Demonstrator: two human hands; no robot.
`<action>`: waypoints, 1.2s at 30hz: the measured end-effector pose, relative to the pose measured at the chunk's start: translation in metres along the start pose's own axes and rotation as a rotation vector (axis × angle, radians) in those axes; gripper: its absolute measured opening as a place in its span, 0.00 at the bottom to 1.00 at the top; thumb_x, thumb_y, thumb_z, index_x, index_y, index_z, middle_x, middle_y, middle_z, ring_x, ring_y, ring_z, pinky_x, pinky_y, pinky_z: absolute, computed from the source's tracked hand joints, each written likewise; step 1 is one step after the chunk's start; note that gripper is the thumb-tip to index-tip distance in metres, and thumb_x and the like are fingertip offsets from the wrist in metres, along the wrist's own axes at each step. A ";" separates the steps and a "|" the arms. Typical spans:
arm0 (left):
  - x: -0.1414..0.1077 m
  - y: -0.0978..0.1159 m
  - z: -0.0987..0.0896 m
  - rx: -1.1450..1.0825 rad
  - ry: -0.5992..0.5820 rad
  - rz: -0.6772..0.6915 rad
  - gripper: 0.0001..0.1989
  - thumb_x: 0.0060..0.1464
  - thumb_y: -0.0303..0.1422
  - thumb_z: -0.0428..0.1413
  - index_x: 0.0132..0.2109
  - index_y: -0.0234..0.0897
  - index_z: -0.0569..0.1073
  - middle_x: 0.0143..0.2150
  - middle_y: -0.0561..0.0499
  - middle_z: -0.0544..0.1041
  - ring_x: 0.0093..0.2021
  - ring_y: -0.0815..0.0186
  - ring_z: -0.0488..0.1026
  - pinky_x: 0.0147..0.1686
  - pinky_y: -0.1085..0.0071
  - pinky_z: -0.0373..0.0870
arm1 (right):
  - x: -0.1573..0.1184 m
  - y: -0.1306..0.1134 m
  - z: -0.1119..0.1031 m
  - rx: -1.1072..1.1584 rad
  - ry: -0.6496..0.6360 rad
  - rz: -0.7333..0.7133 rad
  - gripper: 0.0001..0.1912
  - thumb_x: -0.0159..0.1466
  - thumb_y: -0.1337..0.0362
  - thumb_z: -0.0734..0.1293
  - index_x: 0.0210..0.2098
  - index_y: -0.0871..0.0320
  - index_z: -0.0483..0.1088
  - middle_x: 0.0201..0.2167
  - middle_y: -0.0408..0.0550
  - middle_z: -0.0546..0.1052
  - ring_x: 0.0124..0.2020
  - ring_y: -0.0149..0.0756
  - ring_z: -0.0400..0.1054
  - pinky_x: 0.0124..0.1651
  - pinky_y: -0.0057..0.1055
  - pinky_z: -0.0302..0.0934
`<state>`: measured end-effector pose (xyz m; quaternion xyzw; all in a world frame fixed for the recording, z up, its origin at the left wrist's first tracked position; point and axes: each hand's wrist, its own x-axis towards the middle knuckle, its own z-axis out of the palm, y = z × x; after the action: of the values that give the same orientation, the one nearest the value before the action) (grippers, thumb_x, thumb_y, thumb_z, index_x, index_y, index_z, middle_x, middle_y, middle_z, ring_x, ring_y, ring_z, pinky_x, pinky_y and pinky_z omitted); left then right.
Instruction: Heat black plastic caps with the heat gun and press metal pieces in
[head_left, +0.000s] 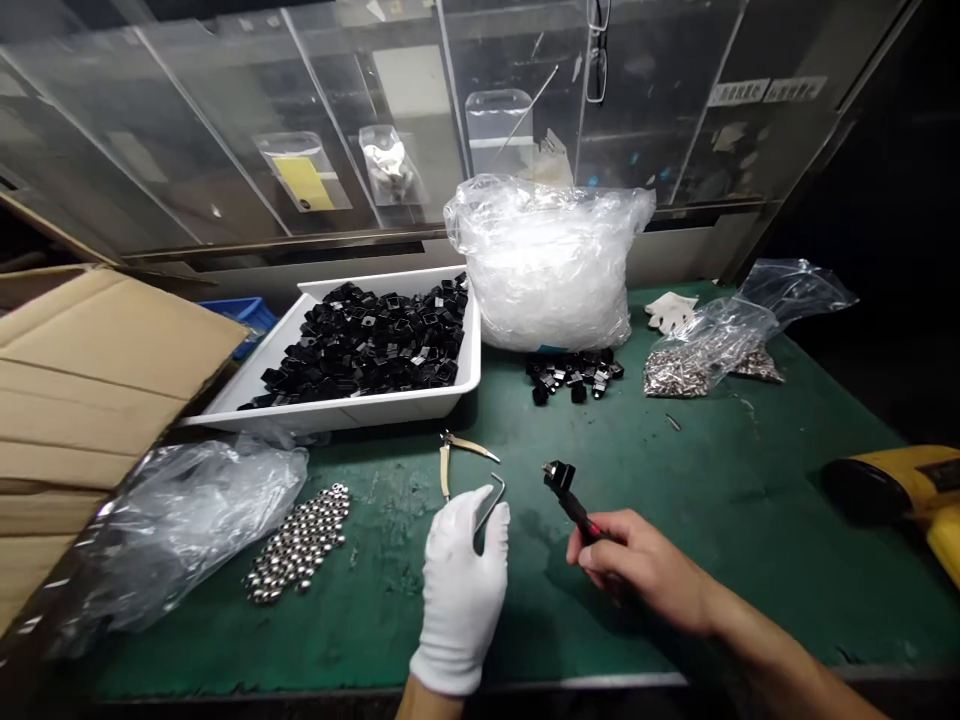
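In a white glove, my left hand [463,575] is closed on a thin bent metal hex key [491,505], its hooked end pointing up. My bare right hand [637,560] grips a black-handled tool [576,512] with a red patch. A small black plastic piece [559,476] with a metal bit sits at the tool's far end; how they join is too small to tell. Just beyond the left hand lie spread pliers [447,462] with cream handles. Many shiny round metal parts [300,545] are spread on the green mat to the left.
A white tray [375,412] full of black plastic pieces stands behind. Beside it are a bulging clear bag [555,270], a loose black pile [574,375] and bagged small metal parts [679,370]. Cardboard [97,370] and crumpled plastic [210,520] lie left, a yellow-and-black tool [900,490] right.
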<state>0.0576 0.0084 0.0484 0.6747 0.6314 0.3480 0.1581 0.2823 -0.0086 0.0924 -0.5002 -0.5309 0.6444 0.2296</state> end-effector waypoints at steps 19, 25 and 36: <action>-0.018 0.044 -0.025 -0.716 -0.416 -0.485 0.18 0.63 0.45 0.54 0.53 0.38 0.73 0.38 0.51 0.74 0.37 0.67 0.71 0.42 0.72 0.69 | -0.023 -0.001 0.029 -0.604 0.267 0.036 0.06 0.63 0.60 0.63 0.31 0.52 0.69 0.26 0.41 0.75 0.28 0.36 0.66 0.30 0.33 0.45; -0.022 0.039 -0.024 -0.749 -0.428 -0.474 0.18 0.61 0.44 0.57 0.53 0.38 0.73 0.41 0.50 0.75 0.39 0.67 0.71 0.43 0.72 0.69 | -0.022 0.000 0.026 -0.570 0.183 0.036 0.08 0.62 0.63 0.63 0.26 0.54 0.66 0.21 0.40 0.71 0.22 0.31 0.57 0.27 0.32 0.43; -0.042 0.034 -0.002 -1.085 -0.387 -0.679 0.28 0.59 0.52 0.56 0.59 0.38 0.70 0.54 0.39 0.75 0.45 0.59 0.76 0.47 0.62 0.73 | -0.017 0.023 0.032 0.150 0.023 -0.051 0.16 0.70 0.55 0.61 0.32 0.59 0.69 0.26 0.41 0.71 0.29 0.32 0.66 0.33 0.28 0.58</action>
<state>0.0828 -0.0377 0.0602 0.3138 0.5044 0.4197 0.6862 0.2661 -0.0443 0.0759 -0.4752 -0.4912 0.6705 0.2887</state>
